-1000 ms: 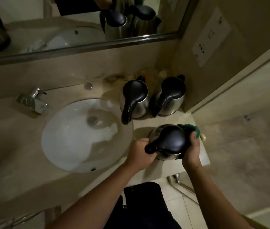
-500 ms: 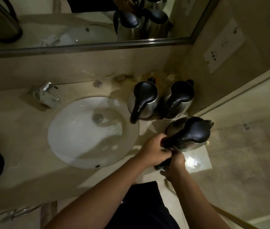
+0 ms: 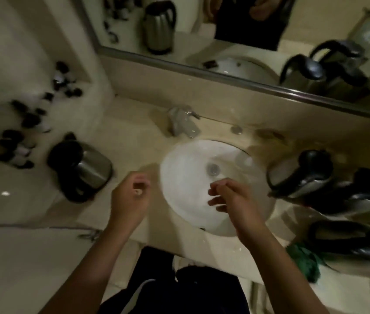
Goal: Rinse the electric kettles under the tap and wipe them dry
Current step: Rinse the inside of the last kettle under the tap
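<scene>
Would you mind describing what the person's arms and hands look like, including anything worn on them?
Both forearms are bare: no sleeves reach the part in view, and no gloves, watch or rings show on the left hand or the right hand, though the picture is blurred. Dark clothing shows below.

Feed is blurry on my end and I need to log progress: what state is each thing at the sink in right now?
Left hand: empty, loosely curled, above the counter.
Right hand: empty, over the basin.
Lone kettle, left of the sink: upright, lid shut.
Three kettles on the right: set down, lids shut.
Green cloth: crumpled at the counter edge.
Tap: no running water visible.
Sink: unplugged; too blurred to tell whether wet.
</scene>
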Demonstrator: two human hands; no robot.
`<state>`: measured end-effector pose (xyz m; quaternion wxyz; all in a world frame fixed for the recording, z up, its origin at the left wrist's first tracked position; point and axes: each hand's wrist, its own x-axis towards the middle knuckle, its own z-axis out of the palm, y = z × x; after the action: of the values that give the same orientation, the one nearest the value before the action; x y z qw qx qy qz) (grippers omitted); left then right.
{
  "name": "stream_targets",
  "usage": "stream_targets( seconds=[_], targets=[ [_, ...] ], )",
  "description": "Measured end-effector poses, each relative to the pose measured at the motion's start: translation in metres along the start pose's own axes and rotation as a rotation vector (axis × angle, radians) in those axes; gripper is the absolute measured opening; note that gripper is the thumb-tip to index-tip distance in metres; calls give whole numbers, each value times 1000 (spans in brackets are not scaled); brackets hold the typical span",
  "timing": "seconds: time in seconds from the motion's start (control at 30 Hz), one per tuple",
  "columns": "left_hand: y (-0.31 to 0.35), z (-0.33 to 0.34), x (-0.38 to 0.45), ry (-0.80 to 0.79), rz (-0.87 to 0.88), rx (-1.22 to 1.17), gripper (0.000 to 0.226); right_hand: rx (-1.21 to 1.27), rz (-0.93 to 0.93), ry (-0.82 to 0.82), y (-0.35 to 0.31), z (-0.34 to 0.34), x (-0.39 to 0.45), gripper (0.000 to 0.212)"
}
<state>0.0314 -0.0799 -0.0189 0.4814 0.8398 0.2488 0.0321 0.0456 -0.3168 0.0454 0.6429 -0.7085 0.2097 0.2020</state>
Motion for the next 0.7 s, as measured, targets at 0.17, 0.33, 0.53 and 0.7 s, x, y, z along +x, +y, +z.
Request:
stream_targets(
  seconds=[0.17,0.33,0.53,0.7],
  targets=[
    [-47,-96,30,559,-148,165,33,-179,-118,-130,-14,47,-6,22],
    [-86,-106,60,286,-522,-271,43,-165,-80,-124,-15,76,1,26],
    [-118,-93,69,165,-367,-870,73,-137,-35,-103,-19,82,10,24],
    [-101,-79,67,-40,-235,-904,55,-125,12,-46,-12,79,21,24]
  ],
)
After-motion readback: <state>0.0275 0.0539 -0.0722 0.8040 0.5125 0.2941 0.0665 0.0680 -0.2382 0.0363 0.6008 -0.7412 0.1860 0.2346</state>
